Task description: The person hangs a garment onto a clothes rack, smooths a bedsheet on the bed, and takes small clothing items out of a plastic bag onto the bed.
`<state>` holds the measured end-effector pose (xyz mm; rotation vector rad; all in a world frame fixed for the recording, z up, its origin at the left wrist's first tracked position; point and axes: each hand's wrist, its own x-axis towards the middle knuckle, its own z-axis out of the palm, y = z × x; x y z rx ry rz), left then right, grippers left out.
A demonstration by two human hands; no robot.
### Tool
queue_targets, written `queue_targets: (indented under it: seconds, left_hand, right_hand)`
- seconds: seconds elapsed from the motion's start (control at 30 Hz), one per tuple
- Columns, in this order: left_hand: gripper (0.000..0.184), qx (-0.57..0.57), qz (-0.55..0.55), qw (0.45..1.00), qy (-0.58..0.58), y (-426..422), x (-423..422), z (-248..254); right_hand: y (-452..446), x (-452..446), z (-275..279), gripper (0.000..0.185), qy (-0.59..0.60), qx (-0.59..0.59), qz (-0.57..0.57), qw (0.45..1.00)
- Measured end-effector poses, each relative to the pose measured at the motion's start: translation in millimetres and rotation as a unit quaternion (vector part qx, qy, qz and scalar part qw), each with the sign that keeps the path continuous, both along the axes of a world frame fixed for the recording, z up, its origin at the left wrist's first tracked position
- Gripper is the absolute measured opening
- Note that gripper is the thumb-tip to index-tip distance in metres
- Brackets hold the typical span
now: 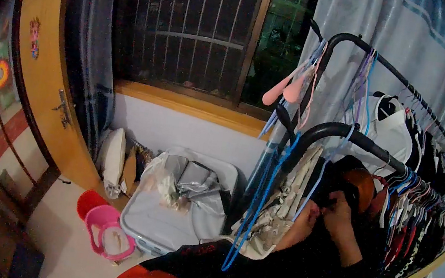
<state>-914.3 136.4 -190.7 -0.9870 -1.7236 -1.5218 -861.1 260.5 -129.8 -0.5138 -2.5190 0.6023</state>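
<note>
My left hand and my right hand are close together in front of the clothes rack, fingers bent and pinched at a black garment. Their fingertips nearly meet, and the dark cloth hides part of them. A light blue hanger hangs from the near rail, just left of the garment. Beside my left hand is a beige patterned garment. A brown piece of clothing hangs behind my right hand.
The black rack rail carries many hangers and clothes. Blue hangers dangle at its near end. Left of it stand a lidded grey storage bin with plastic-wrapped items on top, a pink basket and an open wooden door.
</note>
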Motion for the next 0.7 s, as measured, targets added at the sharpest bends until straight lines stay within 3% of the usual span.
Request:
queue_targets:
  seconds: [0.2,0.27,0.3,0.33,0.4,0.47,0.5,0.57,0.6,0.67,0.7]
  left_hand:
    - [0.014,0.004,-0.017,0.999,0.037,-2.8,-4.7,6.5]
    - [0.009,0.014,-0.116,0.988,-0.106,54.5,-29.9,-70.3]
    - [0.007,-0.022,-0.115,0.983,-0.142,38.5,-32.6,-49.2]
    - [0.007,0.025,-0.185,0.976,-0.113,23.8,-24.8,-27.9]
    - [0.006,-0.024,-0.255,0.944,-0.208,14.9,-29.6,-19.2]
    - [0.009,-0.051,-0.358,0.817,-0.450,2.8,-26.1,0.7]
    - [0.009,-0.058,-0.362,0.814,-0.451,0.5,-32.0,-1.4]
    - [0.007,0.008,-0.528,0.617,-0.583,-2.5,-43.2,-7.1]
    - [0.007,0.004,-0.528,0.617,-0.584,-2.4,-41.7,-7.5]
    - [0.004,0.050,-0.546,0.541,-0.638,-2.3,-37.5,-8.1]
    - [0.004,0.049,-0.545,0.541,-0.638,-0.9,-37.3,-11.1]
  right_hand:
    - [3.8,2.5,-6.9,0.049,0.005,0.017,0.025,1.000]
    - [2.1,-0.9,-10.4,0.060,-0.032,-0.010,0.031,0.999]
    - [-9.4,1.9,-5.0,0.063,0.004,0.016,0.046,0.999]
    - [-23.5,8.3,8.8,0.063,-0.015,-0.012,0.053,0.998]
    - [-24.2,13.4,6.8,0.063,0.012,0.033,0.106,0.994]
    - [-21.6,18.9,11.9,0.059,-0.029,-0.001,0.130,0.991]
    - [-15.2,20.9,10.3,0.059,-0.028,-0.006,0.123,0.992]
    - [-3.5,20.7,3.4,0.048,0.012,0.020,0.232,0.972]
    - [-2.1,21.7,0.9,0.048,0.015,0.017,0.230,0.973]
    - [-0.1,23.7,-2.1,0.037,0.067,0.050,0.248,0.965]
    - [1.4,24.3,-2.9,0.037,0.068,0.049,0.248,0.965]
